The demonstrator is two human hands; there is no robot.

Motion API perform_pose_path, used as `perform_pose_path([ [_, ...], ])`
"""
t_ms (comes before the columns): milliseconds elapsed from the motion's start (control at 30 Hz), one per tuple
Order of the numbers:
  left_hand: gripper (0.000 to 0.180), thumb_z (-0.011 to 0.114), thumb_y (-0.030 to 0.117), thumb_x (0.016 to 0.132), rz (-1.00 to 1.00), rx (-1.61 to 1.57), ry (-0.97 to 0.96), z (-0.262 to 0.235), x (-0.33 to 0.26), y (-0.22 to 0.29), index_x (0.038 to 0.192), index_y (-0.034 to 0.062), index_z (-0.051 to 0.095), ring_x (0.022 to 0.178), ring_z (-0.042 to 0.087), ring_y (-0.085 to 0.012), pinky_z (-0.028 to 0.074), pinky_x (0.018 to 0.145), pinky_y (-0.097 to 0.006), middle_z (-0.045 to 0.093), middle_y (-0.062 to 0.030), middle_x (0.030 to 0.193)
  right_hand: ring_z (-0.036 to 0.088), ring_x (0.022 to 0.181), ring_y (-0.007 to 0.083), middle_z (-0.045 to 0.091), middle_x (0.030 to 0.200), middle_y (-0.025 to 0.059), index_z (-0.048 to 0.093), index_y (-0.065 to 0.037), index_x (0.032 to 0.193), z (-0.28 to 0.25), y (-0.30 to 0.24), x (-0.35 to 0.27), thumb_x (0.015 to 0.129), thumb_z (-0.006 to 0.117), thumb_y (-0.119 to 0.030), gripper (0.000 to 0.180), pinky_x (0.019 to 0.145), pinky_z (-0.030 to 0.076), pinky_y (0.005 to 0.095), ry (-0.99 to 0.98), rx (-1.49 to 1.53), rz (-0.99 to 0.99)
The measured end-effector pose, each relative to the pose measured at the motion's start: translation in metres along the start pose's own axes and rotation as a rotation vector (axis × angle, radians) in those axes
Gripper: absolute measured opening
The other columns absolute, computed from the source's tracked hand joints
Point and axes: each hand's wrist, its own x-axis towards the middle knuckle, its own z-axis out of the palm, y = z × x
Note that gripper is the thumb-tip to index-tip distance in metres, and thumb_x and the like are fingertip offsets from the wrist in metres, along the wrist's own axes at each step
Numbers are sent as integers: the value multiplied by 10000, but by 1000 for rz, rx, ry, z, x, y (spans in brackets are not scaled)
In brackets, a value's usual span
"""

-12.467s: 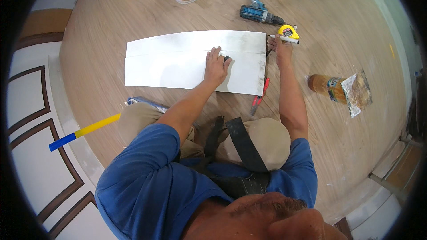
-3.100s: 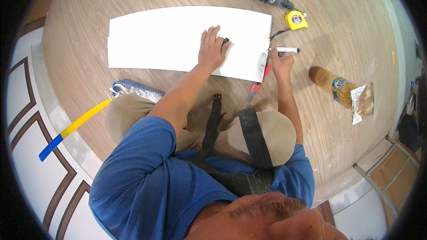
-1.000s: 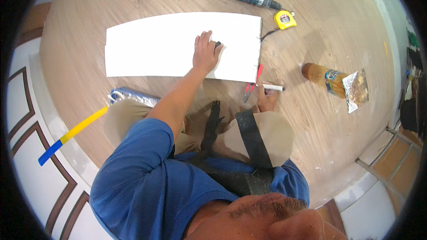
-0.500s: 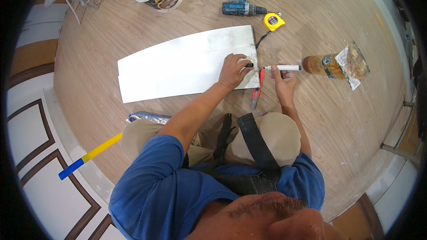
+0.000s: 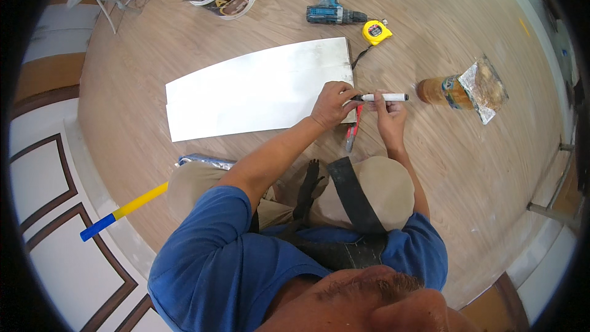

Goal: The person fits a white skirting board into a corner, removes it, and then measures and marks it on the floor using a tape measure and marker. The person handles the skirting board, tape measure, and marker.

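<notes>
A white marker (image 5: 394, 97) lies level in my right hand (image 5: 391, 120), pinched between thumb and fingers, its tip end pointing left. My left hand (image 5: 330, 106) is closed on the marker's black cap (image 5: 357, 97), which now meets the tip end; I cannot tell whether it is fully seated. Both hands are over the right end of a long white panel (image 5: 246, 92) with a curved far edge, lying on the floor. Just below the marker, a red utility knife (image 5: 352, 132) rests by the panel's right edge, partly hidden by my left hand.
Beyond the panel lie a yellow tape measure (image 5: 376, 32) and a blue cordless drill (image 5: 326, 15). A white bucket (image 5: 239, 3) stands far left. To the right is a bottle of amber liquid (image 5: 435, 91) beside a ragged foil-like sheet (image 5: 488, 89). A yellow-and-blue pole (image 5: 141, 199) sticks out at left.
My left hand has moved slightly right and brought the cap onto the marker's tip end. The marker has shifted a little left in my right hand.
</notes>
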Motion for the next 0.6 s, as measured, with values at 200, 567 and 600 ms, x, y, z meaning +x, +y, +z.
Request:
perform_pose_path([
  [200, 288, 768, 204, 820, -11, -41, -78, 0, 6, 8, 1072, 90, 690, 867, 614, -302, 465, 806, -402, 652, -92, 894, 656, 760, 137, 705, 886, 92, 669, 42, 1058, -3, 5, -2, 968, 702, -224, 283, 701, 547, 290, 75, 56, 72],
  [567, 326, 749, 162, 783, 174, 146, -82, -2, 12, 21, 1088, 65, 686, 798, 597, -283, 456, 754, -389, 612, -71, 828, 610, 672, 123, 662, 805, 50, 648, -16, 944, 2, 15, -2, 950, 723, -236, 233, 593, 493, 278, 169, 443, 346],
  [600, 324, 747, 162, 785, 180, 156, -92, -2, 12, 19, 1088, 64, 686, 798, 597, -282, 456, 754, -390, 612, -71, 828, 603, 667, 122, 657, 803, 46, 644, -20, 942, 2, 16, 0, 952, 721, -243, 235, 592, 492, 279, 156, 457, 373],
])
